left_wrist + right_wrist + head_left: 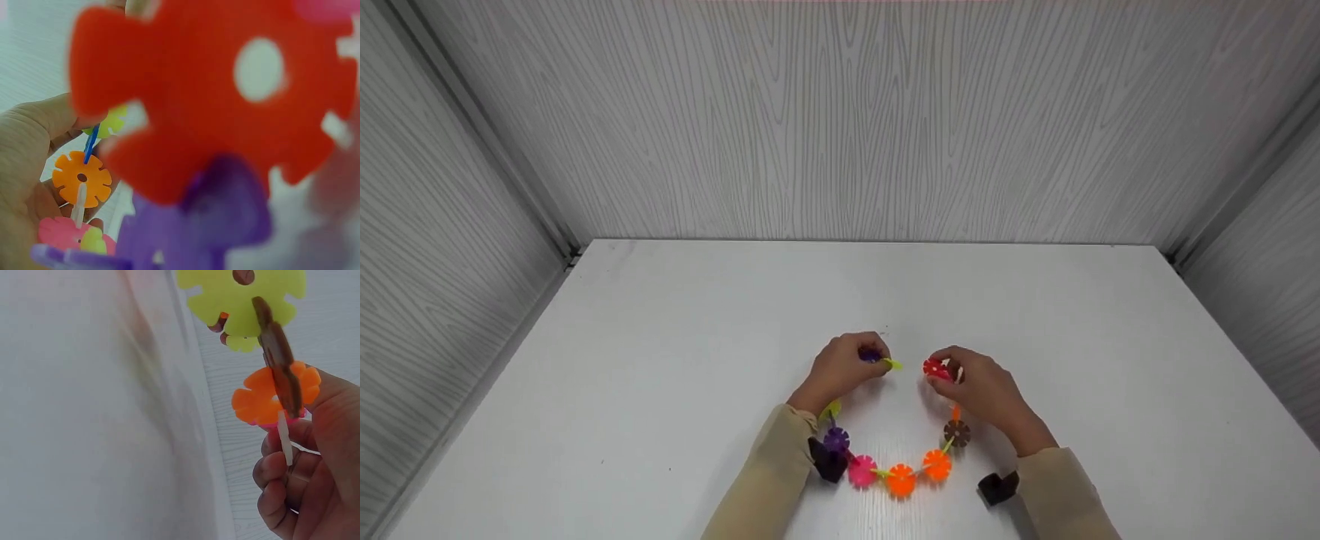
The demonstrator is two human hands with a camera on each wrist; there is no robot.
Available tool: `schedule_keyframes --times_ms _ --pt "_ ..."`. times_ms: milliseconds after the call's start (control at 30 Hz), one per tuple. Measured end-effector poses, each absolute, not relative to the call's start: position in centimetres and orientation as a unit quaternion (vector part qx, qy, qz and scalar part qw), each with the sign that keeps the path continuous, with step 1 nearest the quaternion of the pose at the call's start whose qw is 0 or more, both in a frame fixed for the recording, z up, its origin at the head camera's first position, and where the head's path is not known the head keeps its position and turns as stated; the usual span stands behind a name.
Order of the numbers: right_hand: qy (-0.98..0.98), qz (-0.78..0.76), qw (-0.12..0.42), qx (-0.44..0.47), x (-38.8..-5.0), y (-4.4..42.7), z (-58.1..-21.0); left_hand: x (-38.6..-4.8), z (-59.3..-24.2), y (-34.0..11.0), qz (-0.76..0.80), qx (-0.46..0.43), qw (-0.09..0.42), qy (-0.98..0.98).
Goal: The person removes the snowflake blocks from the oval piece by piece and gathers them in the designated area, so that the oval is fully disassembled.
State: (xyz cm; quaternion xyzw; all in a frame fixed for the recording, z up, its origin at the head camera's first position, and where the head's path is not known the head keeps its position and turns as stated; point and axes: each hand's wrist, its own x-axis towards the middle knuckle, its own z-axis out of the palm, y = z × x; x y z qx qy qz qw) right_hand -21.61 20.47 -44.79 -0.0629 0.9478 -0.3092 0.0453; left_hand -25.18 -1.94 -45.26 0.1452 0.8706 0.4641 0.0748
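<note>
Disc chain (901, 481) well inside tabletop's side edges (510, 379)

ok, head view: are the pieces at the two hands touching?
No, a gap separates the yellow-green piece at the left hand from the red disc in the right hand.

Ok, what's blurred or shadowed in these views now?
Left wrist: the red notched plastic disc is heavily blurred, the orange notched plastic disc clearer; right wrist: left half smeared; head: soft shadows on the white tabletop near left hand and right hand.
</note>
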Motion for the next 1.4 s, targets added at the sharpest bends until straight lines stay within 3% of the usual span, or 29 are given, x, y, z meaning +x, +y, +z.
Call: schedule_keyframes --times_ms 867,1400 --pt "0.933 -0.333 0.100 -0.089 -22.2 20.9 -45.7 -25.1 -46.5 -3.3 0.470 0.162 0.187 0.847" --pt "0.949 -0.287 0.110 -0.071 -22.0 20.6 -45.4 -24.9 -46.0 -3.1 0.472 0.188 0.176 0.843"
